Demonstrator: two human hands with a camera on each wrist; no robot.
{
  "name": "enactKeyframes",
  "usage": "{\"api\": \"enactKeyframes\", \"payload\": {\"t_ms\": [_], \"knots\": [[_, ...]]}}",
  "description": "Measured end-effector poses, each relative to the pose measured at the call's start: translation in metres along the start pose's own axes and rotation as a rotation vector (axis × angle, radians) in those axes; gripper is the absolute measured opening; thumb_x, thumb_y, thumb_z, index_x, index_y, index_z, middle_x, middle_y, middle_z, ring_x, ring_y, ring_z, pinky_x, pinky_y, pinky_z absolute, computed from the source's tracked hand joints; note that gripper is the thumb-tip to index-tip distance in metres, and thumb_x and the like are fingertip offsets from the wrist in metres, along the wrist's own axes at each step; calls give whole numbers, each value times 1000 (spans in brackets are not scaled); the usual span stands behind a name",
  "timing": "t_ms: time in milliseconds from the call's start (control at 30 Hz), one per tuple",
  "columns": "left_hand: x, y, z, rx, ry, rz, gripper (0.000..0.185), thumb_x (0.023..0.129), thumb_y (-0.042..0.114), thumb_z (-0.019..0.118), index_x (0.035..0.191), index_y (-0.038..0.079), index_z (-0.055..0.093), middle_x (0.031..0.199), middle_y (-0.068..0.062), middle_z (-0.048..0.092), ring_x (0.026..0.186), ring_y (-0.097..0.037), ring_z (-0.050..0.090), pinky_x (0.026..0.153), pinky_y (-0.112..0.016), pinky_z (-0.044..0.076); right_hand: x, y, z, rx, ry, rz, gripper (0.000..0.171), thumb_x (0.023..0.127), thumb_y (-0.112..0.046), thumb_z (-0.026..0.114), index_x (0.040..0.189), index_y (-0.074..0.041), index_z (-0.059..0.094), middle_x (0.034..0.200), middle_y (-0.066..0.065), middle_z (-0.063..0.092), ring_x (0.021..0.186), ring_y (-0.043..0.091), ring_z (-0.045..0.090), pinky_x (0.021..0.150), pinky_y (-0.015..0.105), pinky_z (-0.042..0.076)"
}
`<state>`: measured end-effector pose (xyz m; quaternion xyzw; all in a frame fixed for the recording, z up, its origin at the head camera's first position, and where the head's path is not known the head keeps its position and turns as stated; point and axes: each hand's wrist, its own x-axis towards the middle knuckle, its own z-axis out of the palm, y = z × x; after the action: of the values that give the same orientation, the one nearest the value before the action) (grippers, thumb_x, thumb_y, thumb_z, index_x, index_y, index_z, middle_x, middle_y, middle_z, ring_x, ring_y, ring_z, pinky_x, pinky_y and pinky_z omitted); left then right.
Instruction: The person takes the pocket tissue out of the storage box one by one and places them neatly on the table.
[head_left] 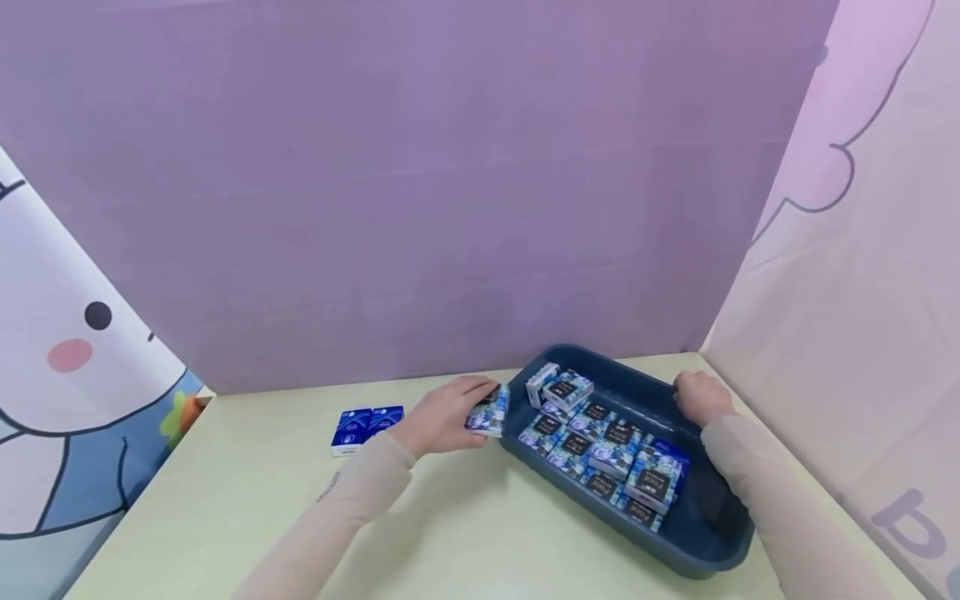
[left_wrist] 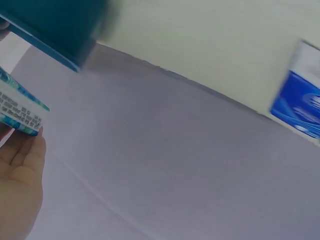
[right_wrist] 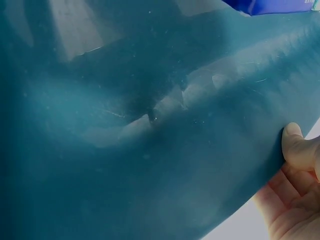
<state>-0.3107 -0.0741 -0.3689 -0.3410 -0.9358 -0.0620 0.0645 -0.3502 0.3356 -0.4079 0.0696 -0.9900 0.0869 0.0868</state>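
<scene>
Closest to the camera: two pale sleeves (head_left: 360, 492), reaching out over a light table (head_left: 465, 533). At about 11 o'clock from the left sleeve, the left hand (head_left: 442, 417), fingers closed around one small flowery pack (head_left: 489, 410). Held just off the left edge of a blue tray (head_left: 705, 542), very close, not inside it. Seemed gripped by its sides, maybe so as to move it without dropping. In the left wrist view, the same pack (left_wrist: 20, 107) above the palm, white printed end showing, the tray corner (left_wrist: 50, 30) at 12 o'clock.

At about 1 o'clock, the right hand (head_left: 697, 396), curled over the far rim of the tray. In the right wrist view, a thumb (right_wrist: 295, 142) pressed on the blue wall (right_wrist: 150, 125). Looked like a hold to keep the tray from sliding.

Inside the tray, many more packs (head_left: 600, 442), lying flat in rows, a few tipped up at the far end.

At 9 o'clock from the left hand, two blue packs (head_left: 366, 427) side by side on the table, apart from the tray. Behind everything, a purple wall (head_left: 420, 192).
</scene>
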Motion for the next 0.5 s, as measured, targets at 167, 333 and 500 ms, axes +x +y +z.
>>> {"api": "enactKeyframes", "payload": {"t_ms": [167,333,500], "knots": [[-12,-13,2,-25,-29,-68,79,75,41,69,142,14,36,142,-4,40,127,-22,41,103,-40,39,-3,-1,-3,2,-14,4,7,78,-2,60,77,4,64,71,21,62,63,36,59,53,47,48],[-19,-27,6,-33,-15,-112,78,74,39,70,140,12,38,141,-5,42,124,-23,43,101,-41,41,-4,-2,-4,3,-18,4,8,79,-2,60,79,5,65,73,21,63,64,36,59,55,47,49],[-24,-42,9,-58,-25,-156,78,74,36,71,140,11,39,140,-7,42,125,-25,43,102,-42,40,-2,-3,-3,7,-15,7,8,79,-2,60,77,4,65,71,21,63,63,37,59,54,47,48]]}}
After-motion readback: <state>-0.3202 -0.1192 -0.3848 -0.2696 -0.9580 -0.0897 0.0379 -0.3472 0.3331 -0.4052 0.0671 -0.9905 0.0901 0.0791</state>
